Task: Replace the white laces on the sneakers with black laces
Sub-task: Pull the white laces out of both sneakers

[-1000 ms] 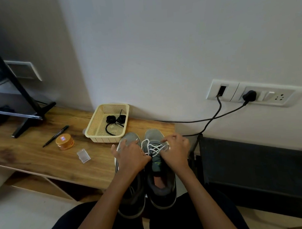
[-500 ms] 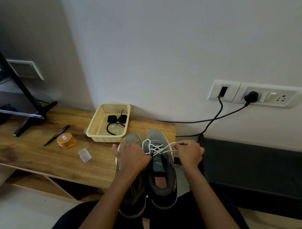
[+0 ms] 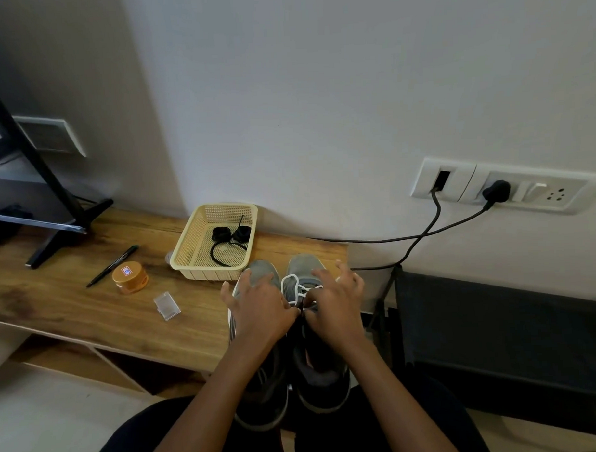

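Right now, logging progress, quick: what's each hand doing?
Left hand: open, resting on the left sneaker.
Right hand: pinching the white lace, it seems.

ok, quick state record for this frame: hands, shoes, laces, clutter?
left hand: rests on left-side sneaker, fingers spread
right hand: appears to pinch white lace on right-side sneaker
white lace: threaded through the front eyelets of right-side sneaker
black laces: coiled in basket, untouched
shoes: side by side, toes on table, heels toward the person
clutter: pen, orange tin, clear box on table
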The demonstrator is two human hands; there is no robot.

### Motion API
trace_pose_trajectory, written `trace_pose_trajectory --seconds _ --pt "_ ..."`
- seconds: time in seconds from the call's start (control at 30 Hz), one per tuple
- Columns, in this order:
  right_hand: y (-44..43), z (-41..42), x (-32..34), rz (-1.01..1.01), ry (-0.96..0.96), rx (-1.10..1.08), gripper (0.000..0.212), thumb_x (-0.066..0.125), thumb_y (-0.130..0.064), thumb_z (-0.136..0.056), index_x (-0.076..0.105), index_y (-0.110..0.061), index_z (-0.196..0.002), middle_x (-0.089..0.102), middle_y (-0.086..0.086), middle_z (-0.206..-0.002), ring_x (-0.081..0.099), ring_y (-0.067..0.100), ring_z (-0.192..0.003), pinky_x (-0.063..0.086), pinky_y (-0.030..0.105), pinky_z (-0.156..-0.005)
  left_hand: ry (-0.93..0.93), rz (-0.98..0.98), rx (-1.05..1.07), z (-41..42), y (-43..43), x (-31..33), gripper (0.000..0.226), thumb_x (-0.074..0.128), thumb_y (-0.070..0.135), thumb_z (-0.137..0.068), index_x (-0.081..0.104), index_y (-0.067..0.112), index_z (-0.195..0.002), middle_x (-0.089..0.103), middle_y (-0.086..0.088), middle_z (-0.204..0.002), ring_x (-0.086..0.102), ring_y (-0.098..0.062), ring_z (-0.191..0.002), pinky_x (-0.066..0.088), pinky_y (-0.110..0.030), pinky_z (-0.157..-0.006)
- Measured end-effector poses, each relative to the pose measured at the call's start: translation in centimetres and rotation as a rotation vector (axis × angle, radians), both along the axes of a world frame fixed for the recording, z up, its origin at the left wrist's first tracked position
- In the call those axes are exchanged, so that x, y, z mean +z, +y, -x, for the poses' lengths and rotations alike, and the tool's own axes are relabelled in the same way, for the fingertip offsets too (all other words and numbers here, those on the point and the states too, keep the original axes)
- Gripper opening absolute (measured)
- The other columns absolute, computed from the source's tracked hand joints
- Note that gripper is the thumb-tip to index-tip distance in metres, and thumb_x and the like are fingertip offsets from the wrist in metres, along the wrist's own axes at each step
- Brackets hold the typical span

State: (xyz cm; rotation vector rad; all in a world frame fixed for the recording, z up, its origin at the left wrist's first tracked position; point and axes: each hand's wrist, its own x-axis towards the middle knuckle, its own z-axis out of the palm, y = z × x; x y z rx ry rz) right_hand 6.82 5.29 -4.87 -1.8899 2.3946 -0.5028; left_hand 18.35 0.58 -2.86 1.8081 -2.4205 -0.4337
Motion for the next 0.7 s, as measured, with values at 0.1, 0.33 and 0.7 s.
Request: trace_pose_trajectory --seconds 0.1,0.33,0.7 --pt "-0.1 0.0 -0.2 0.045 0.004 -0.030 0.010 0.082 -0.016 -0.062 0.074 -0.020 -0.068 0.065 0.003 -0.117 0.043 0.042 -0.125 0.031 0.058 -0.096 0.010 -0.006 0.000 0.0 0.0 0.1 0.020 0.065 0.046 -0.080 0.074 0.028 -0.078 0.038 0.014 -0.148 0.001 -0.018 -0.146 -0.004 -0.056 -0.112" --pt "0.0 2.2 0.4 0.125 -0.182 -0.338 0.008 0.067 -0.027 -0.083 0.074 -0.024 -0.087 0.054 -0.009 -0.129 0.027 0.022 -0.130 0.017 0.038 -0.103 0.046 -0.006 0.010 0.3 0.0 0.0 0.020 0.069 0.046 -0.077 0.075 0.026 -0.080 0.040 0.013 -0.146 0.003 -0.019 -0.145 -0.005 -0.054 -0.112" --pt "0.4 1.2 0.2 0.165 -0.444 -0.532 0.008 0.059 -0.012 -0.087 0.060 -0.016 -0.080 0.059 0.000 -0.106 0.038 0.021 -0.110 0.027 0.032 -0.087 0.052 0.051 0.020 1.1 0.5 -0.1 0.027 0.063 0.041 -0.080 0.072 0.024 -0.098 0.043 0.014 -0.144 0.010 -0.016 -0.145 0.000 -0.052 -0.115"
